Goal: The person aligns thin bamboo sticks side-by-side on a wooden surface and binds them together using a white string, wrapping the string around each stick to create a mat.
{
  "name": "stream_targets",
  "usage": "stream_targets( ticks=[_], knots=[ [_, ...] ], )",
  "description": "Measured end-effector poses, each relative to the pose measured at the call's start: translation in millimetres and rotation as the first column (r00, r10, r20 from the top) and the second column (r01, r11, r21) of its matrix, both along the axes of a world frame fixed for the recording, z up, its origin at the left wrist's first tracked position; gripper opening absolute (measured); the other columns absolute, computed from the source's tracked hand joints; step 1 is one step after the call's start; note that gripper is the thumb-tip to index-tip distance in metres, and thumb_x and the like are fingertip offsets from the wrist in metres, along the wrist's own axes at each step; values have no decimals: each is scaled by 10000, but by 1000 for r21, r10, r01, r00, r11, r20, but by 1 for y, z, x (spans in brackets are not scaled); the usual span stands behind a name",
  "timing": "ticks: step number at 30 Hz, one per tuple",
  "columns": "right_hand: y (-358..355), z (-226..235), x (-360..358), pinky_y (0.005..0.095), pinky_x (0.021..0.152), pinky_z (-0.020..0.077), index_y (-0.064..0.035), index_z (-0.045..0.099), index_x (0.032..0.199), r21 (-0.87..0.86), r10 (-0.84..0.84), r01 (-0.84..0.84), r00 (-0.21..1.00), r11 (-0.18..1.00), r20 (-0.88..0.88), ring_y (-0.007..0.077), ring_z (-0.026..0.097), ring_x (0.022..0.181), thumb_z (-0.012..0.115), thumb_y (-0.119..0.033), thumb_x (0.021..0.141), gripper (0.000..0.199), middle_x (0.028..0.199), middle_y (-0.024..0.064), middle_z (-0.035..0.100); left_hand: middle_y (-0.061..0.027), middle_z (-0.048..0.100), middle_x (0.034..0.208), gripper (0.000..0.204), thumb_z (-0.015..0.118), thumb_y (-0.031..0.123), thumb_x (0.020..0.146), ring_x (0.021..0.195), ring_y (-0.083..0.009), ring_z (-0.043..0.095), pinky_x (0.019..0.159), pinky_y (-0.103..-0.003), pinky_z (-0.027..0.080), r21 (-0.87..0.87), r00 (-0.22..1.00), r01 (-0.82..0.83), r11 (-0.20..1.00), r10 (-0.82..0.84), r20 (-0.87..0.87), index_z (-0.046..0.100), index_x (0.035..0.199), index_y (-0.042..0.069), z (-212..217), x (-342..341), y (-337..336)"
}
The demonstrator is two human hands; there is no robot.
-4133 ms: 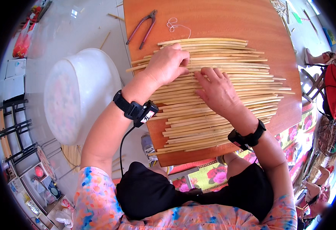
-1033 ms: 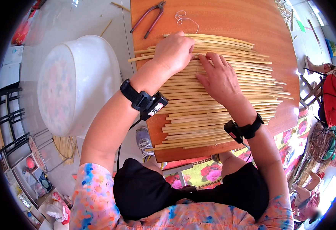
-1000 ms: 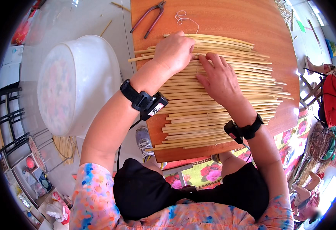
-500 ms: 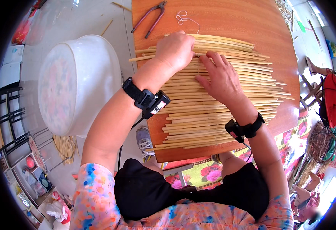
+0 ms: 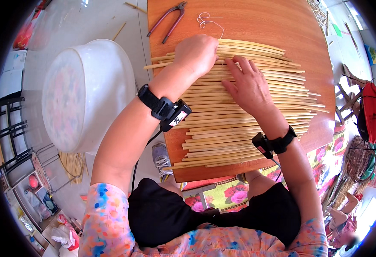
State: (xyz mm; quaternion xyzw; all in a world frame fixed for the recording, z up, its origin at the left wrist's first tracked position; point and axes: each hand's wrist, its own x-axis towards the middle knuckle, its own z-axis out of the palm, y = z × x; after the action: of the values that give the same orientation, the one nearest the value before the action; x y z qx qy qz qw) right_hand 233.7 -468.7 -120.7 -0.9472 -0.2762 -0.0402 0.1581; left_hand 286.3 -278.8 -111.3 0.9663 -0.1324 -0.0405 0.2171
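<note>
1. While the left hand (image 5: 196,55) curls over the sticks (image 5: 243,111), whether it pinches any cannot be seen.
2. Just right of it, the right hand (image 5: 251,88) is loosely spread above them.
3. Beyond both hands, pliers (image 5: 175,24) and thread (image 5: 213,22) lie on the table (image 5: 290,30).

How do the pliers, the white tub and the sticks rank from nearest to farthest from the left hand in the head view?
From the left hand:
1. Sticks: right under the hand, on the table.
2. Pliers: beyond the hand, slightly left, on the table.
3. White tub: off the table's left side.
</note>
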Motion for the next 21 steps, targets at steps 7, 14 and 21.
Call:
stream_targets(
  ticks=[7, 14, 21],
  knots=[
    [-2, 8, 1, 439, 951, 492, -49, 604, 1233, 5, 37, -37, 998, 999, -50, 305, 568, 1151, 756, -288, 821, 500, 1264, 116, 573, -106, 678, 779, 183, 768, 214, 814, 791, -334, 664, 672, -466, 514, 22, 998, -7, 1000, 6, 58, 663, 774, 70, -4, 0, 0],
    [-5, 8, 4, 442, 953, 481, -42, 602, 1218, 22, 19, -18, 999, 1000, -38, 300, 564, 1161, 754, -283, 829, 482, 1275, 97, 581, -102, 669, 795, 186, 770, 214, 810, 793, -335, 658, 682, -463, 514, 23, 997, -7, 1000, 5, 74, 656, 770, 72, -6, 0, -1],
    [-3, -2, 9, 434, 954, 470, -63, 589, 1301, -41, 11, -8, 997, 999, 75, 262, 564, 1160, 715, -272, 863, 502, 1324, 70, 579, -102, 653, 824, 181, 757, 208, 822, 820, -333, 654, 699, -454, 516, -2, 998, -20, 1000, 20, 60, 644, 785, 72, -5, -2, -2]
  ],
)
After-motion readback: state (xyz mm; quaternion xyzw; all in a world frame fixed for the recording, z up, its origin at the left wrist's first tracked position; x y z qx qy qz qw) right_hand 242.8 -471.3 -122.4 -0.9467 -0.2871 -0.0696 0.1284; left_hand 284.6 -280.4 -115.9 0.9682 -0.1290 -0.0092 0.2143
